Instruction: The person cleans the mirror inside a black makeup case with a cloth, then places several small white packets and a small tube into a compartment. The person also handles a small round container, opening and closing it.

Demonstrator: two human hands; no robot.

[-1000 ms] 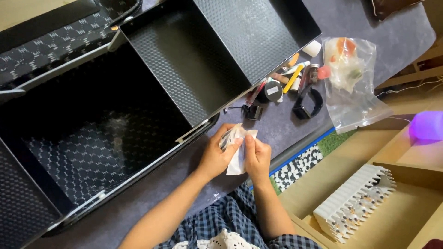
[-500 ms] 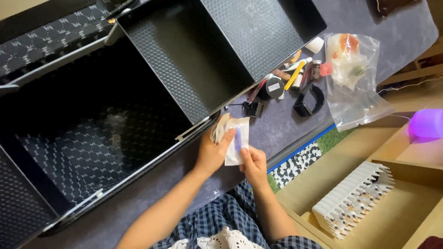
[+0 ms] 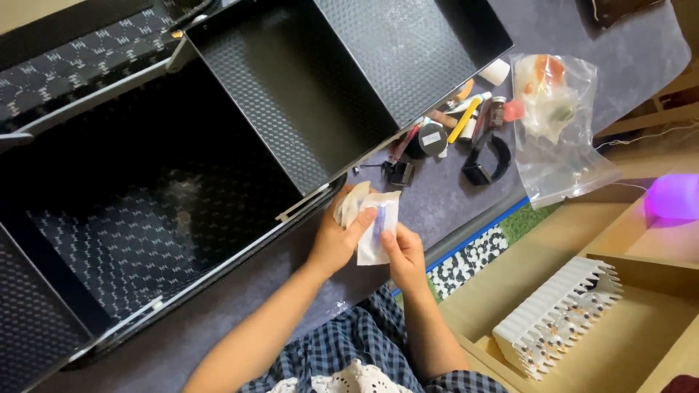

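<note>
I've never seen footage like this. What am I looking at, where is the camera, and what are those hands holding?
There is no machine here: a person works with two bare hands, and the camera sits on their head, looking down. The left hand and right hand together hold a small white packet with something blue inside; the left hand also grips a few more flat packets. Just past the hands lies a big open black case with patterned trays. Right of it, on the grey table, is a clutter of small items, a black band and a clear bag. At lower right, a white toothed rack rests in a wooden tray. The checked cloth at the bottom is the person's clothing.
</note>
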